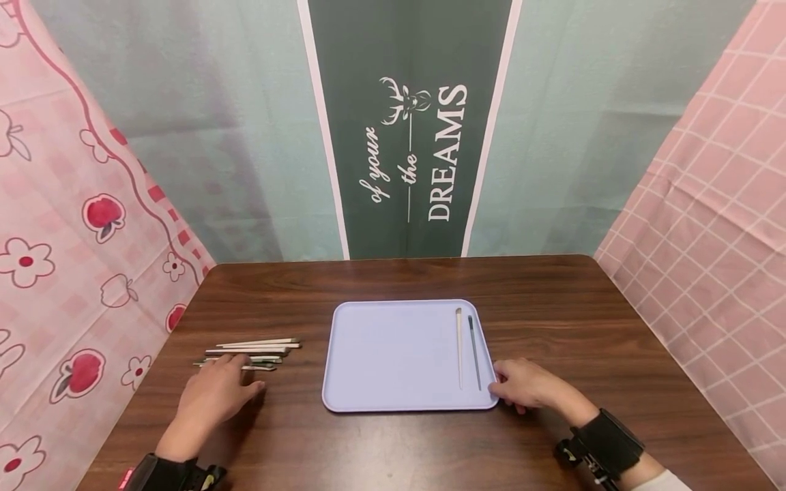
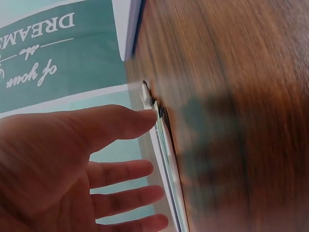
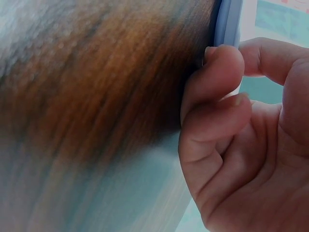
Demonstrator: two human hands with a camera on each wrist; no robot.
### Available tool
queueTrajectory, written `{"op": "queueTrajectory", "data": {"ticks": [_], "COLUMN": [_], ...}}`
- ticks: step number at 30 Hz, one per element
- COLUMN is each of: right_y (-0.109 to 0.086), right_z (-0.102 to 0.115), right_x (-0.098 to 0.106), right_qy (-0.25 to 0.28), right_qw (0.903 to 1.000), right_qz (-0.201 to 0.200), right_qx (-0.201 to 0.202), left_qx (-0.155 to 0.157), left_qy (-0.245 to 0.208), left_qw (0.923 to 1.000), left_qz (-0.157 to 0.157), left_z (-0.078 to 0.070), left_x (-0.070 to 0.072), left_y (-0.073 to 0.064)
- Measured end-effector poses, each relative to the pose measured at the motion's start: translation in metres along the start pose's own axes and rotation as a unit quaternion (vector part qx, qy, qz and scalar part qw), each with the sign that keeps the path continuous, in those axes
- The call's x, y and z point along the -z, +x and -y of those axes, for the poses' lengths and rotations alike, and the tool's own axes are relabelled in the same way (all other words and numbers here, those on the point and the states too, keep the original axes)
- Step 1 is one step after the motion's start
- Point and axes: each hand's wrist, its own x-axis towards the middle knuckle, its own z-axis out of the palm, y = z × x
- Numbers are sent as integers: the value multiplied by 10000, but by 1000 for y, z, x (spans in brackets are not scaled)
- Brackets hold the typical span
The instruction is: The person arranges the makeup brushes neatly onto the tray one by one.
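On the left of the table lies a loose bunch of paintbrushes point(image 1: 260, 351), with pale and dark handles. My left hand point(image 1: 211, 394) is at their near side, fingers extended over the handles. The left wrist view shows thumb and fingers spread beside the brushes point(image 2: 166, 154), not curled round any; whether fingertips touch them I cannot tell. A lavender rectangular tray point(image 1: 393, 354) lies flat in the middle. Its right part carries a pale paintbrush point(image 1: 459, 348) and a dark one point(image 1: 475, 351), side by side. With thumb and curled fingers, my right hand point(image 1: 528, 385) grips the tray's near right rim point(image 3: 229, 24).
The brown wooden table point(image 1: 405, 450) has its far edge against a green curtain point(image 1: 405, 239) with white lettering. Pink patterned cloth point(image 1: 80, 273) hangs on the left, and pink checked cloth point(image 1: 706, 273) on the right. Each wrist wears a black strap point(image 1: 608, 443) with a camera.
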Motion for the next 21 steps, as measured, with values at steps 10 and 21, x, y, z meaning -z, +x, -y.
{"op": "queueTrajectory", "data": {"ticks": [10,21], "right_y": [0,0], "right_z": [1,0], "right_x": [0,0], "right_qy": [8,-16], "right_qw": [10000,9999], "right_qz": [-16,56], "right_qx": [-56,-123], "left_qx": [162,152], "left_qy": [-27,-22], "left_qw": [9998,9999], "left_qz": [89,78], "left_z": [14,17], "left_x": [-3,-6], "left_y": [4,6]}}
